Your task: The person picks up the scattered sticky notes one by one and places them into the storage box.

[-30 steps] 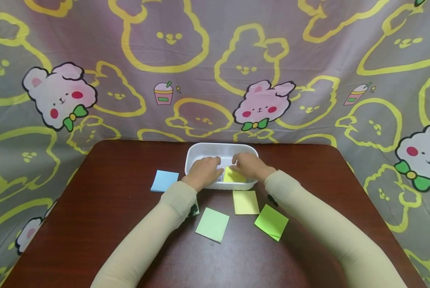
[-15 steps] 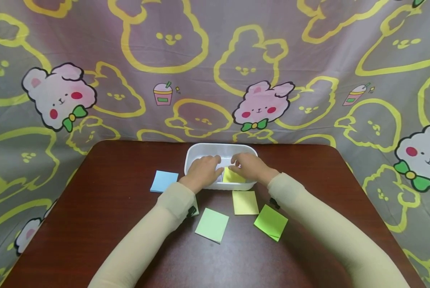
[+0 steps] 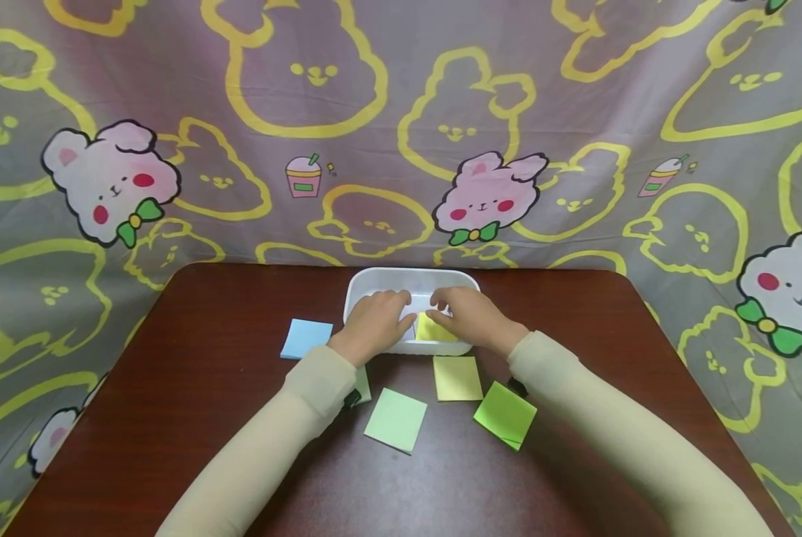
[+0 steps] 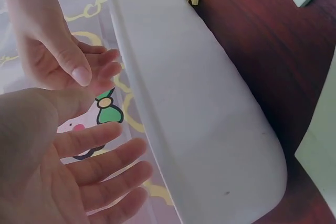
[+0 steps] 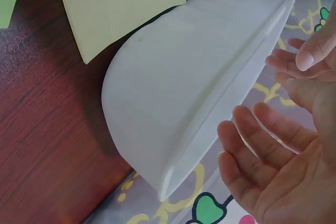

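My left hand (image 3: 374,322) and right hand (image 3: 473,317) hover over the white plastic tray (image 3: 410,273), fingers loosely bent. In the left wrist view, the left hand (image 4: 89,166) has spread fingers with nothing between them. The right wrist view likewise shows the right hand (image 5: 278,161) holding nothing, apart from the tray's outer wall (image 5: 157,82). Inside the tray lies a yellow sticky note pad (image 3: 434,328), partly hidden by the right hand. Beside it, something pale lavender (image 3: 409,333) is mostly covered by the left hand.
On the brown table (image 3: 206,418) lie a blue sticky note pad (image 3: 304,338), a pale green pad (image 3: 395,421), a pale yellow pad (image 3: 458,378) and a bright green pad (image 3: 506,415). Another pale green pad (image 3: 363,388) is partly under the left wrist. A patterned curtain (image 3: 387,149) hangs behind.
Both wrists and forearms have shifted slightly outward and lower, while the fingers stay over the tray. The pads and tray have not visibly moved.
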A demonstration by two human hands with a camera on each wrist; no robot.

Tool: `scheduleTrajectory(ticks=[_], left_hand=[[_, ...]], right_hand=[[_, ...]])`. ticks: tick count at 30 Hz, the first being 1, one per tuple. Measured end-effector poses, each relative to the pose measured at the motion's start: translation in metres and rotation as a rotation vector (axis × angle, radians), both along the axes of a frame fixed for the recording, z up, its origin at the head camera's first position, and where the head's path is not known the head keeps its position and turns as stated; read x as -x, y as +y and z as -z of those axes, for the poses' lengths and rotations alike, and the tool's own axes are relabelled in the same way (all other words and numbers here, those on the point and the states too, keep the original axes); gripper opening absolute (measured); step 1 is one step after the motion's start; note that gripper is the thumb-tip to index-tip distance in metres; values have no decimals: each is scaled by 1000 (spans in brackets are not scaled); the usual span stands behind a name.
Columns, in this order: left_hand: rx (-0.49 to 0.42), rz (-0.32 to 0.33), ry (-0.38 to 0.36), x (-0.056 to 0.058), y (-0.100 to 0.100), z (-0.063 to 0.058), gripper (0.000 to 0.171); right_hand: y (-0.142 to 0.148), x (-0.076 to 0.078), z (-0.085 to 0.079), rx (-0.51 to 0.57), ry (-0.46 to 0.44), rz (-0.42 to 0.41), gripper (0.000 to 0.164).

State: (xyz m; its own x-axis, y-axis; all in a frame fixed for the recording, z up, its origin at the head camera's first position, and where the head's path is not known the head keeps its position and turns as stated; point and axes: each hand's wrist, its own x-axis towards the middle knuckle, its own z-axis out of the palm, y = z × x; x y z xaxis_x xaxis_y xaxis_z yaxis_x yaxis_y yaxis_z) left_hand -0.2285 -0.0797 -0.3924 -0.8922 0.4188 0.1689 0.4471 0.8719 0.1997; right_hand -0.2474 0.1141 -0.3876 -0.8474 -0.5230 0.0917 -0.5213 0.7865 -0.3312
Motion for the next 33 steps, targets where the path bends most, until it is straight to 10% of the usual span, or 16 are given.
scheduleTrajectory(ticks=[33], left_hand=[[-36,-18,79,-32,-17,-12,32]], right_hand=[[-10,-46,-11,74,177,-35,26]])
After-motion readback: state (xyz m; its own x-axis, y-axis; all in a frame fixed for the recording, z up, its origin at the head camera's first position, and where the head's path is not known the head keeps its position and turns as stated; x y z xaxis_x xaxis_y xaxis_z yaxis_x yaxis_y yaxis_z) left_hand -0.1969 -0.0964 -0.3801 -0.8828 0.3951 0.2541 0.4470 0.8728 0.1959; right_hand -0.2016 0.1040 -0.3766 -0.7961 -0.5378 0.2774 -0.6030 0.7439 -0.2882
